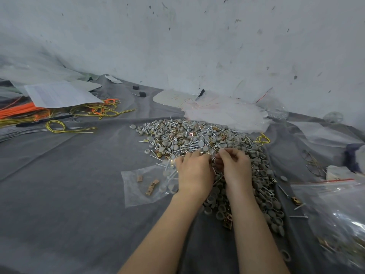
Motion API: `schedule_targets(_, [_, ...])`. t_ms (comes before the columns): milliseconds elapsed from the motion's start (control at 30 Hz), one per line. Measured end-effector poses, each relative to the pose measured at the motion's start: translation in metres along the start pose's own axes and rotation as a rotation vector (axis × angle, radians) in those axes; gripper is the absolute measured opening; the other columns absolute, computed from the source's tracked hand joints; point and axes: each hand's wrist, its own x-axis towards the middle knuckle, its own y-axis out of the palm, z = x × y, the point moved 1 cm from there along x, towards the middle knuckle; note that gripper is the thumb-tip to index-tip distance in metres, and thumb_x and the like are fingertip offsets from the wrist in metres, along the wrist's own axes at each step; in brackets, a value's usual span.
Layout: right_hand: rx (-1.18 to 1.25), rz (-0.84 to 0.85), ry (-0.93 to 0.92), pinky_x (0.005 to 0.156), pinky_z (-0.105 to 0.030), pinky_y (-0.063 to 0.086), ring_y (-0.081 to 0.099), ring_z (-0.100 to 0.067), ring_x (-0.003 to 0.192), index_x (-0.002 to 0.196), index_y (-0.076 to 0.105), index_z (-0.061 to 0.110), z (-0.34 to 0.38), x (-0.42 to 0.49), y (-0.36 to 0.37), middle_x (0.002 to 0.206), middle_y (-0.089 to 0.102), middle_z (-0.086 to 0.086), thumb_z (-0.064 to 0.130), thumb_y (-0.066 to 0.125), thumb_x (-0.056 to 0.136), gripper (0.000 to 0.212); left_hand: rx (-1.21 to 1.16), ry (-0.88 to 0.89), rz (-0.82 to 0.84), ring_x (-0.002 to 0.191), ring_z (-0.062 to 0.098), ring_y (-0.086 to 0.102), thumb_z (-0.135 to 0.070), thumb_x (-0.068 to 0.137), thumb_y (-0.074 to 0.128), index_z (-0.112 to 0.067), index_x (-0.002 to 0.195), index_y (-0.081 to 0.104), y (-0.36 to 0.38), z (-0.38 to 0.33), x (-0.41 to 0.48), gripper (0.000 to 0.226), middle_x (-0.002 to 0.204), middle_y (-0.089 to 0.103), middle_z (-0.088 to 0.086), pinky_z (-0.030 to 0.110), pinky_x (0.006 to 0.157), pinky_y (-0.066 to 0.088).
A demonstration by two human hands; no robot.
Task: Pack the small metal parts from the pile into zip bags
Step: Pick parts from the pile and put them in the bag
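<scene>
The pile of small metal parts [197, 135], silver long-shanked fasteners mixed with grey round caps and brass clips, is being worked directly under and beyond the fingertips of both hands. The left hand [194, 171] is being held palm down, its fingers [192, 155] bent and bunched together with the tips buried among the parts; whether anything is being gripped cannot be told. The right hand [234, 167] is being held just beside it, its fingers [227, 152] curled inward toward the thumb as if something small is being pinched, though what cannot be told.

Just outside the left fingers, a clear zip bag [138, 196] is lying flat with its mouth toward the pile; a few brass clips [151, 186], caps and fasteners are being held inside it. Beyond the fingertips, past the far edge of the pile, a loose stack of empty clear bags [227, 113] is lying. Well outside the right fingers, filled bags with a red zip strip [335, 204] are lying. Far outside the left fingers, yellow wires [59, 126], orange ties [19, 111] and a paper sheet [61, 94] are lying. Everything is being carried by a grey cloth [69, 194].
</scene>
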Motion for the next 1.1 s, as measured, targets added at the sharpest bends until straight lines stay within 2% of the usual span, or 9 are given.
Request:
schedule_targets(200, [-0.016, -0.016, -0.016, 0.048, -0.014, 0.046, 0.059, -0.007, 0.054, 0.082, 0.056, 0.013, 0.000, 0.000, -0.001, 0.071, 0.064, -0.004, 0.005, 0.058, 0.090, 0.012, -0.075, -0.011, 0.046, 0.107, 0.025, 0.052, -0.019, 0.094, 0.044, -0.019, 0.105, 0.065, 0.001, 0.002, -0.002, 0.024, 0.107, 0.063, 0.001, 0.039, 0.094, 0.022])
schedule_targets(367, [-0.008, -0.009, -0.035, 0.048, -0.013, 0.047, 0.057, 0.000, 0.046, 0.093, 0.057, 0.002, 0.001, -0.001, 0.000, 0.068, 0.062, -0.004, 0.001, 0.056, 0.090, 0.003, -0.164, -0.044, 0.025, 0.102, 0.022, 0.054, -0.019, 0.090, 0.047, -0.020, 0.097, 0.063, -0.002, 0.001, -0.003, 0.018, 0.100, 0.065, -0.003, 0.035, 0.085, 0.023])
schedule_targets(500, [-0.170, 0.011, -0.117, 0.066, -0.031, 0.051, 0.062, -0.017, 0.064, 0.089, 0.058, 0.016, 0.002, -0.004, -0.002, 0.072, 0.065, -0.006, 0.003, 0.055, 0.091, 0.014, -0.342, -0.135, -0.024, 0.088, 0.019, 0.058, -0.016, 0.087, 0.052, -0.026, 0.083, 0.057, -0.009, 0.003, -0.001, 0.012, 0.080, 0.061, -0.008, 0.034, 0.092, 0.033])
schedule_targets(600, [-0.360, 0.114, -0.197, 0.079, -0.038, 0.051, 0.064, -0.028, 0.082, 0.079, 0.060, 0.027, 0.003, -0.008, 0.000, 0.086, 0.068, -0.009, 0.003, 0.053, 0.091, 0.028, -0.497, -0.185, -0.069, 0.076, 0.017, 0.057, -0.014, 0.086, 0.054, -0.027, 0.080, 0.055, -0.016, 0.004, 0.000, 0.014, 0.066, 0.054, -0.011, 0.043, 0.092, 0.044])
schedule_targets(700, [-0.438, 0.164, -0.217, 0.086, -0.031, 0.050, 0.063, -0.016, 0.093, 0.083, 0.067, 0.023, 0.004, -0.011, 0.002, 0.092, 0.068, 0.002, 0.005, 0.052, 0.090, 0.024, -0.588, -0.182, -0.110, 0.071, 0.014, 0.053, -0.013, 0.086, 0.056, -0.024, 0.081, 0.057, -0.019, 0.006, 0.000, 0.012, 0.068, 0.054, -0.012, 0.041, 0.087, 0.047])
schedule_targets(833, [-0.368, 0.239, -0.266, 0.067, -0.009, 0.045, 0.060, 0.006, 0.074, 0.075, 0.064, 0.035, 0.006, -0.014, 0.003, 0.076, 0.065, 0.019, 0.017, 0.057, 0.092, 0.026, -0.686, -0.206, -0.158, 0.071, 0.012, 0.055, -0.013, 0.087, 0.059, -0.020, 0.084, 0.059, -0.018, 0.008, 0.002, 0.007, 0.071, 0.057, -0.011, 0.027, 0.070, 0.048])
schedule_targets(933, [-0.364, 0.285, -0.258, 0.065, -0.008, 0.046, 0.060, 0.009, 0.068, 0.070, 0.064, 0.038, 0.005, -0.014, 0.003, 0.069, 0.066, 0.019, 0.018, 0.058, 0.092, 0.031, -0.751, -0.232, -0.145, 0.069, 0.009, 0.055, -0.011, 0.088, 0.059, -0.018, 0.087, 0.060, -0.016, 0.010, 0.002, 0.007, 0.073, 0.058, -0.008, 0.012, 0.058, 0.042])
schedule_targets(1033, [-0.378, 0.240, -0.274, 0.061, -0.004, 0.042, 0.058, 0.005, 0.069, 0.070, 0.063, 0.036, 0.005, -0.013, 0.002, 0.072, 0.064, 0.017, 0.019, 0.060, 0.092, 0.028, -0.679, -0.178, -0.114, 0.087, 0.012, 0.058, -0.017, 0.088, 0.062, -0.016, 0.101, 0.062, -0.020, 0.015, 0.000, 0.013, 0.091, 0.062, -0.003, 0.020, 0.078, 0.049])
schedule_targets(1100, [-0.373, 0.195, -0.250, 0.058, -0.005, 0.041, 0.056, 0.004, 0.067, 0.074, 0.063, 0.030, 0.004, -0.011, 0.000, 0.072, 0.062, 0.015, 0.023, 0.061, 0.092, 0.020, -0.411, -0.081, -0.063, 0.117, 0.018, 0.049, -0.033, 0.085, 0.066, -0.020, 0.127, 0.054, -0.023, 0.028, 0.001, 0.045, 0.124, 0.055, 0.002, 0.035, 0.103, 0.040])
